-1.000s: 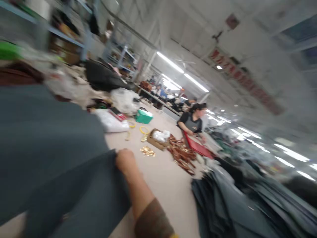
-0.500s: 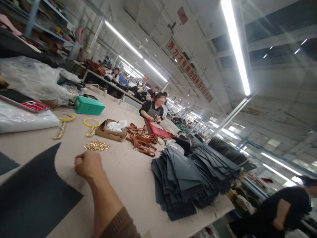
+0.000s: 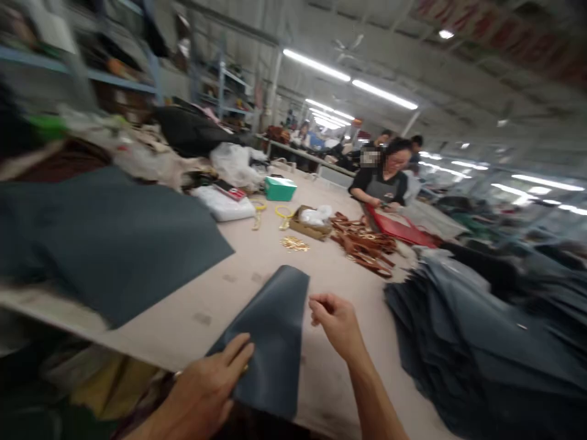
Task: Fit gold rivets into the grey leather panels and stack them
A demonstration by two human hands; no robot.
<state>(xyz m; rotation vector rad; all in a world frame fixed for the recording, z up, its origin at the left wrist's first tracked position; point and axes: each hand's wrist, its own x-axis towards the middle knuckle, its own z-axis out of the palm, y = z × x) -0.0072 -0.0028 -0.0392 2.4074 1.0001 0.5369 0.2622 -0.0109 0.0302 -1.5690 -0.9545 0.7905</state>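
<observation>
A small dark grey leather piece (image 3: 275,336) lies folded on the beige worktable (image 3: 257,256) in front of me. My left hand (image 3: 206,391) rests on its near left edge with the fingers stretched flat. My right hand (image 3: 337,321) hovers just right of the piece, fingers curled in a loose pinch with nothing seen in them. A large dark grey leather sheet (image 3: 110,238) lies to the left. A thick stack of the same grey pieces (image 3: 481,336) sits to the right.
Across the table a person (image 3: 383,177) handles a red piece (image 3: 398,229). Brown straps (image 3: 364,244), gold hardware (image 3: 294,244), a cardboard box (image 3: 312,223), a green box (image 3: 279,188), yellow rings and plastic bags lie further back. Shelves stand at the left.
The view swung back left over the table. My left hand came into view on a small grey piece. My right hand moved from the big sheet's edge to beside that piece.
</observation>
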